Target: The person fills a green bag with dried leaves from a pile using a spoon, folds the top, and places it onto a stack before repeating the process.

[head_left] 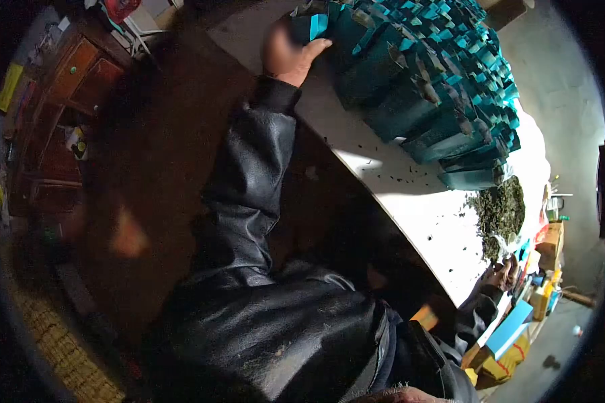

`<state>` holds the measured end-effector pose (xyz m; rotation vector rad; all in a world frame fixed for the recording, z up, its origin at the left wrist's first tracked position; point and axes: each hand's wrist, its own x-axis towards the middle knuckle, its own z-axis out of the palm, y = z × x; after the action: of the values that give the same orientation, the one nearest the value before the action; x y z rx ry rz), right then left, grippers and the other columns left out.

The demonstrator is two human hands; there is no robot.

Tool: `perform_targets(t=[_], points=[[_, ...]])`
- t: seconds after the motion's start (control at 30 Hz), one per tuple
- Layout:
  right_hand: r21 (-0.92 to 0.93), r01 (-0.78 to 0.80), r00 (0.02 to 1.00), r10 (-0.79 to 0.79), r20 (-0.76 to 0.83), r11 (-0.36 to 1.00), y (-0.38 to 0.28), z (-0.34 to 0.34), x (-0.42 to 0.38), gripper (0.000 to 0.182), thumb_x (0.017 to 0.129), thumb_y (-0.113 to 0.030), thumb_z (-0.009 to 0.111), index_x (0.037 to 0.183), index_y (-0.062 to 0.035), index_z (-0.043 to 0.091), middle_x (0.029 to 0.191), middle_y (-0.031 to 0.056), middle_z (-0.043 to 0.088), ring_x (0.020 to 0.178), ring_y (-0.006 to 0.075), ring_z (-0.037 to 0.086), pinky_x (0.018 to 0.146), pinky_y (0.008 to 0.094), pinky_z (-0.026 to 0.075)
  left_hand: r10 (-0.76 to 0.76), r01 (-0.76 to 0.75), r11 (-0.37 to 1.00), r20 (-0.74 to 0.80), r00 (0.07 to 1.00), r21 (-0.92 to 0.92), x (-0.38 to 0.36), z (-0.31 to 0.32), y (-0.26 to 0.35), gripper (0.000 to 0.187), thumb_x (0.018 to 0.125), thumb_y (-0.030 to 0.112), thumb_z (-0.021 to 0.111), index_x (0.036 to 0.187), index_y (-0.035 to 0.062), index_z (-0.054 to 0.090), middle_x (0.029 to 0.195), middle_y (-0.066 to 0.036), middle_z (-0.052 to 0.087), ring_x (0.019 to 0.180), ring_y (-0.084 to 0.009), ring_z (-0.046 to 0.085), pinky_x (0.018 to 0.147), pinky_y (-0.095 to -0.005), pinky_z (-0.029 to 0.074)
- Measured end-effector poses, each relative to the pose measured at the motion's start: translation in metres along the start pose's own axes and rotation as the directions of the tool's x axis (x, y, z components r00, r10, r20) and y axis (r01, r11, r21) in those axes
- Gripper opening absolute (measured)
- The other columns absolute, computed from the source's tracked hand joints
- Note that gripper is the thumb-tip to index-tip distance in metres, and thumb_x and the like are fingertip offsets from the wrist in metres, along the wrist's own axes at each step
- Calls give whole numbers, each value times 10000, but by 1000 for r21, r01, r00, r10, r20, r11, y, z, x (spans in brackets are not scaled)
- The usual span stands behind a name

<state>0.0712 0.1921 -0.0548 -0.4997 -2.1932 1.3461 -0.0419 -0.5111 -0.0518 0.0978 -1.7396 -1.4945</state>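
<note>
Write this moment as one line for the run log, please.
left hand: on teal packets | right hand: at table edge | loose tea leaves: piled on table

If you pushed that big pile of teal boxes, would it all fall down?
Probably some would slide off: the teal boxes lie loosely heaped and overlapping, not in neat rows. They look like thin folded card, so likely light and easy to crush. The left hand touches the pile's edge.

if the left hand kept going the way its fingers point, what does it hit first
The left hand already reaches the near edge of the stack of teal paper packets on the white table, fingers pointing into it. Going on, it would likely press straight into those packets; depth is hard to judge in this distorted view.
</note>
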Motion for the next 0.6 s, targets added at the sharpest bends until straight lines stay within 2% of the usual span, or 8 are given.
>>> perform_targets(t=[0.03,0.1,0.17,0.3,0.43,0.5,0.53,0.6], points=[[5,-2,1000,2,-7,1000,-2,1,-1,295,911,-181,468,1176,-71,534,850,46,568,548,78,483,503,226,444,3,-3,1000,6,1000,0,-1,0,15,469,588,274,827,876,-15,595,840,-103,635,757,-207,593,730,-350,478],[12,-4,1000,5,-15,1000,-5,0,-2,294,911,-182,467,1176,-73,534,848,44,568,549,78,483,505,226,445,18,-10,990,-54,998,144,-3,0,35,495,564,287,828,880,-13,593,855,-113,631,773,-229,586,739,-362,467],[-65,7,1000,-8,-11,998,-6,-1,-2,298,915,-182,459,1186,-77,526,849,47,569,553,81,479,515,234,453,4,5,986,-50,999,165,-1,1,35,497,560,289,824,883,-11,593,861,-116,630,777,-237,585,742,-368,466],[-24,7,1000,-8,-18,1000,-1,-1,0,297,916,-179,452,1174,-59,535,869,65,580,571,100,512,531,243,455,-15,32,962,-64,998,270,-3,3,26,474,580,283,810,891,-3,595,885,-127,623,803,-260,582,752,-369,463],[-39,2,1000,-2,-3,999,0,-2,1,307,911,-176,451,1177,-45,528,886,73,588,570,114,525,534,240,454,2,-2,973,1,1000,230,-3,1,8,474,600,297,806,899,-1,590,845,-126,590,796,-273,566,750,-367,457],[-49,8,1000,-8,6,999,2,-4,3,319,895,-182,452,1180,-58,528,885,85,581,569,120,510,558,275,489,201,-201,833,57,978,516,-3,-2,-16,493,614,318,802,899,-10,570,782,-119,537,760,-281,536,743,-368,449],[-59,16,1000,-15,16,998,3,-5,3,333,880,-189,452,1182,-72,527,884,97,574,568,127,494,581,309,524,201,-202,833,59,978,516,-4,-1,-9,493,614,318,802,899,-10,570,782,-119,537,760,-281,536,743,-368,449],[-37,7,1000,-7,4,999,-2,-1,0,319,889,-170,451,1178,-62,531,894,85,579,573,120,510,564,285,509,71,-78,920,32,997,384,-5,0,14,498,709,359,766,900,-32,526,806,-123,529,759,-230,505,679,-413,478]])
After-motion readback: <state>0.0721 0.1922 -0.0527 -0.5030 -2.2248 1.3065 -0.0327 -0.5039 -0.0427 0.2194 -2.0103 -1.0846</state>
